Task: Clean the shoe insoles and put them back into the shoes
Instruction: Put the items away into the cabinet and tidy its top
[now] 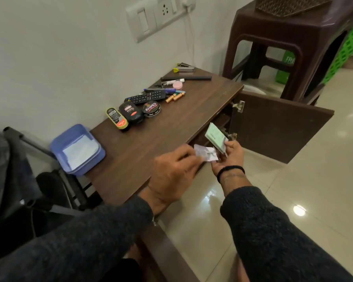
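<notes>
The round black tin (151, 109) on the far part of the brown cabinet top (143, 143) carries a brand word in white and red letters, seen upside down; it looks like "Cherry". The black bottle (130, 113) just left of the tin bears a label with the same style of word, too small to read with certainty. The yellow-edged bottle (117, 121) further left has small print that cannot be read. At far right, a green bag (286, 68) under the brown stool (289, 47) shows the white letters "FRE", the rest hidden.
</notes>
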`<state>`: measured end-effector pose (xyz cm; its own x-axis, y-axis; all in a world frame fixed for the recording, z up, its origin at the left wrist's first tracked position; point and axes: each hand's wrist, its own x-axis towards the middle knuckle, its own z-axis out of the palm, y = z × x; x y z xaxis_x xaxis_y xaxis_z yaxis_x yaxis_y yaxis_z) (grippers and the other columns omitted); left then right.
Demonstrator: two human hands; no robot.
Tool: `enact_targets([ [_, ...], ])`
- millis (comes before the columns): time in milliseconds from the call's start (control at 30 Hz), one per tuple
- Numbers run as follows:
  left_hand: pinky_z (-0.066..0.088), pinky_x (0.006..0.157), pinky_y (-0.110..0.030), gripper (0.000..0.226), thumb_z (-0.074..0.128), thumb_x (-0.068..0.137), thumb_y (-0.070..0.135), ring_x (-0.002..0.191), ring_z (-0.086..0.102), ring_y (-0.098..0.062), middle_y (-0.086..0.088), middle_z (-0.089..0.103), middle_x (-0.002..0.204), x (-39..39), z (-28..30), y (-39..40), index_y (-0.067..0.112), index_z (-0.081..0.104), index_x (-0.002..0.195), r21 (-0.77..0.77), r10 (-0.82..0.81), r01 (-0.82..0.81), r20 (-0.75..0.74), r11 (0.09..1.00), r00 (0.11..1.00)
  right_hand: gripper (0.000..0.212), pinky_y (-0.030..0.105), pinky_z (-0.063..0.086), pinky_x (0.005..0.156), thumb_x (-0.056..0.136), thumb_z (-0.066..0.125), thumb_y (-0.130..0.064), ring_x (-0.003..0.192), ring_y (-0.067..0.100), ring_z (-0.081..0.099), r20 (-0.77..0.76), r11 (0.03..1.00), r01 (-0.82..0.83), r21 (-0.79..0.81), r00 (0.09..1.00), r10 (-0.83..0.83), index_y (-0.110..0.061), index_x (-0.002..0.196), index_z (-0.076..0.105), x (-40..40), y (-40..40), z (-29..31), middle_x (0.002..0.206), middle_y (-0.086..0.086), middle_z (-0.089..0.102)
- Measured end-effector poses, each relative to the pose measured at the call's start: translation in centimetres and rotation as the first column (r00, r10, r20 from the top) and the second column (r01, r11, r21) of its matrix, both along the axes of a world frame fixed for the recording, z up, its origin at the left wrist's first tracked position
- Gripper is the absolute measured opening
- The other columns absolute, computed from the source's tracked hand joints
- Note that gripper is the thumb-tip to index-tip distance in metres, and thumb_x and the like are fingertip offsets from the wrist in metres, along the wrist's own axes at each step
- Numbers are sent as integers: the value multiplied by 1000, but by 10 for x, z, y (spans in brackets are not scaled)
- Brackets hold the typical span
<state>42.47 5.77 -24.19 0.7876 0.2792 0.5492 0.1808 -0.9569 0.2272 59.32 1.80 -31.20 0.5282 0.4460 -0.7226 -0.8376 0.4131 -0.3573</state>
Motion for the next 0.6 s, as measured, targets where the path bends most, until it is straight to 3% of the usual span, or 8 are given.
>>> enact_targets([
  [33,56,66,-23,21,63,98,28,77,63,-10,-1,67,102,-7,-8,-10,11,76,97,-23,-15,15,-22,1000,1000,43,31,48,97,73,60,-22,87,25,61,-21,999,-19,-32,1000,18,-3,110,70,-6,-5,-12,115,15,72],
  [67,57,67,-22,20,64,98,26,78,63,-10,-1,68,101,-12,-20,-17,10,76,96,-53,-14,12,-44,999,999,48,32,48,97,69,60,-22,87,26,62,-45,997,-44,-60,998,42,-2,112,69,-12,-10,-25,116,16,71],
  [167,58,63,-29,12,69,94,21,77,65,-13,2,67,100,-21,-59,-15,12,75,92,-117,75,-93,-148,989,986,39,21,49,63,77,59,-20,66,18,60,-74,976,-150,-155,987,140,-4,111,68,-27,-17,-48,102,11,71],
  [233,59,65,-29,7,71,93,20,78,65,-10,4,67,101,-26,-83,-2,14,75,93,-148,164,-204,-247,968,955,35,21,49,57,80,62,-18,65,14,58,-66,954,-218,-204,976,209,-6,113,67,-33,-13,-62,97,7,71],
  [367,61,75,-32,12,64,97,18,83,66,-13,3,68,106,-27,-112,28,17,76,99,-217,298,-405,-399,888,867,27,22,56,64,85,76,-12,68,12,61,34,918,-314,-241,943,331,-3,109,68,-30,15,-76,88,7,70],
  [500,60,72,-43,18,46,104,30,82,68,-28,-3,70,96,-15,-124,44,27,63,106,-328,401,-666,-595,670,697,28,32,63,75,80,84,-10,83,22,74,173,900,-300,-317,915,366,-2,102,71,-27,42,-83,93,14,76],
  [600,55,86,-45,29,38,107,31,101,66,-34,-12,69,114,-17,-129,48,22,58,126,-340,407,-707,-632,620,660,20,36,63,74,79,84,-5,74,23,73,209,888,-308,-341,896,391,-4,88,66,-30,53,-88,89,18,75],
])
